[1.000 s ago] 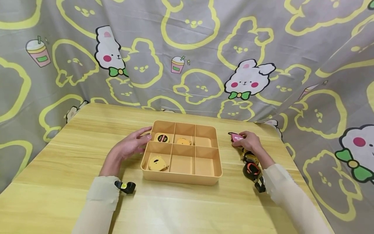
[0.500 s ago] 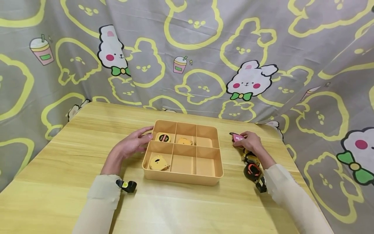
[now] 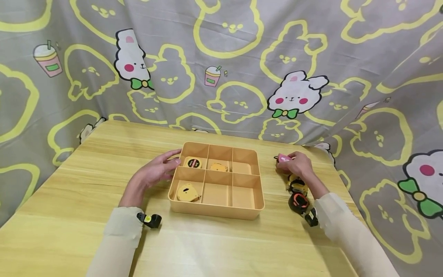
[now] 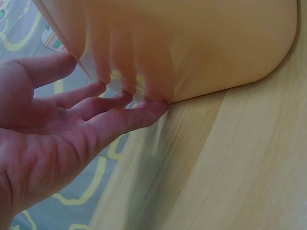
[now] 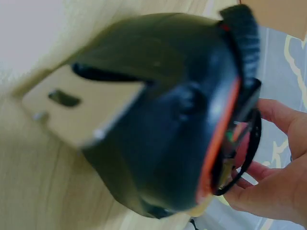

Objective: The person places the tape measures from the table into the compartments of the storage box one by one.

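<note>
My left hand (image 3: 157, 169) rests its outstretched fingertips against the outer left wall of a peach six-compartment box (image 3: 216, 211); the left wrist view shows the fingers touching that wall (image 4: 216, 43). Right of the box, my right hand (image 3: 300, 164) pinches a pink tape measure (image 3: 283, 158) with a white label, tilted up near the table. Below that hand lie a yellow-and-black tape measure (image 3: 297, 185) and a black-and-orange tape measure (image 3: 299, 202). The black one (image 5: 158, 110) fills much of the right wrist view and mostly hides the pink one.
Round yellow tape measure (image 3: 193, 163) sits in the back left compartment, another yellow one (image 3: 219, 167) in the back middle, and a bear-faced yellow one (image 3: 187, 192) in the front left. A patterned grey curtain (image 3: 238, 92) hangs behind the wooden table (image 3: 207, 246).
My right hand has shifted slightly right and turned the pink tape measure, which now stands more tilted. The left hand and the box have stayed in place.
</note>
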A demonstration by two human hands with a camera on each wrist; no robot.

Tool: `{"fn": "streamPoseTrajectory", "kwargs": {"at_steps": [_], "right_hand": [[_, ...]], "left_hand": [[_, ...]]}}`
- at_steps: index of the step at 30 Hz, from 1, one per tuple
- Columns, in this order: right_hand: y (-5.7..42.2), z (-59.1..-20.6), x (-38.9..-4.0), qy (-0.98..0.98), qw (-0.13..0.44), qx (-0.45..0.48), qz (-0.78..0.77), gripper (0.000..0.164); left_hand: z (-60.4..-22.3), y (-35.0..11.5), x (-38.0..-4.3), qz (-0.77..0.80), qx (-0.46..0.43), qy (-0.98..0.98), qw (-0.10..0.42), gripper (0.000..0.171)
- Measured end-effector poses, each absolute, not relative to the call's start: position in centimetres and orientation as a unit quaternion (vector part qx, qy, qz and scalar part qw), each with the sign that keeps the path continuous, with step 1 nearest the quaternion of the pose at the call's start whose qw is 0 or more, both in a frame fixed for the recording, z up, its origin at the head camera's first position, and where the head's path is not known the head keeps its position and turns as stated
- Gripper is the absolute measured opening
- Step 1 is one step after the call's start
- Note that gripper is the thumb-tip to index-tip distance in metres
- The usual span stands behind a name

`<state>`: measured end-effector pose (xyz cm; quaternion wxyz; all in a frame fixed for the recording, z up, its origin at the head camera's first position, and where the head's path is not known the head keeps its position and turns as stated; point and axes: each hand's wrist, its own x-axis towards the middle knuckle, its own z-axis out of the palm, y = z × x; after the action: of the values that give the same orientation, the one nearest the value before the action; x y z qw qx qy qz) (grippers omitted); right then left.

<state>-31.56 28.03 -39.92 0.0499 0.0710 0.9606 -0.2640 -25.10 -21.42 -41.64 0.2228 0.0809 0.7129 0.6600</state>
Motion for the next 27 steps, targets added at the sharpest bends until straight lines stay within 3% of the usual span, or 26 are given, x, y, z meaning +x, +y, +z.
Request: {"fn": "streamPoseTrajectory", "kwargs": {"at_steps": [8, 18, 27], "right_hand": [[27.9, -38.8, -31.0, 0.958, 0.033, 0.06, -0.279, 0.075], [27.0, -37.1, -30.2, 0.957, 0.027, 0.034, -0.286, 0.083], [25.5, -35.8, -29.1, 0.952, 0.023, 0.006, -0.304, 0.078]], "left_hand": [[-41.7, -21.3, -25.1, 0.665, 0.082, 0.708, 0.224, 0.068], [-41.6, -21.3, -25.1, 0.658, 0.082, 0.714, 0.225, 0.067], [-41.6, -21.2, -25.2, 0.657, 0.083, 0.715, 0.224, 0.065]]}}
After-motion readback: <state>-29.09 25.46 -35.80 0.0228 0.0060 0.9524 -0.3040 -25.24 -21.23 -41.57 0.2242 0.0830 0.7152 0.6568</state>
